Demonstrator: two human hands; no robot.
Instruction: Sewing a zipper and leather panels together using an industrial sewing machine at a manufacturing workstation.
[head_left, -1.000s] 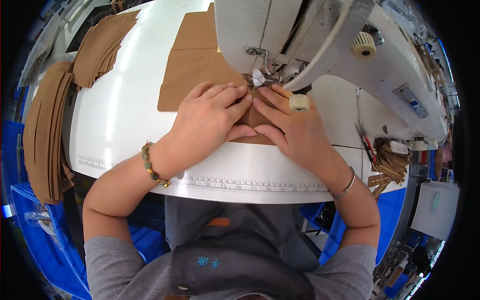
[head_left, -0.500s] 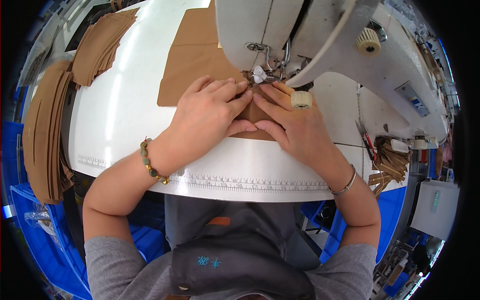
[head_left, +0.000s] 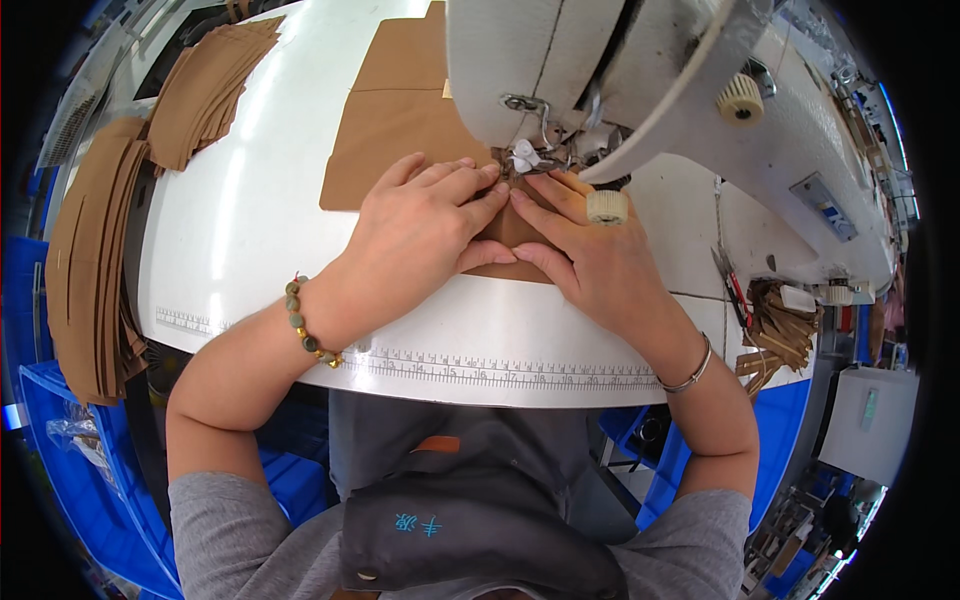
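Both hands press on a brown fabric piece [head_left: 385, 130] beneath the sewing machine head [head_left: 520, 70]. My left hand [head_left: 425, 220] lies flat on the left side of the fabric, fingertips close to the white presser foot [head_left: 525, 157]. On the other side, my right hand [head_left: 590, 240] rests with its fingers stretched toward the same foot, partly behind a cream knob [head_left: 607, 207]. The two thumbs meet, or nearly so, over the fabric's near part. Under the palms and the foot the fabric is hidden, and the needle tip cannot be made out.
Stacks of brown fabric pieces [head_left: 90, 270] hang over and lie along the table's left side. Red-handled scissors [head_left: 735, 290] and a bundle of brown strips [head_left: 780, 325] sit at the right. A printed ruler [head_left: 480, 372] runs along the front edge. Blue bins [head_left: 90, 470] stand below.
The whole view has shifted slightly, with the machine a little farther right in the picture. Both hands stay flat on the fabric in nearly the same place beside the foot.
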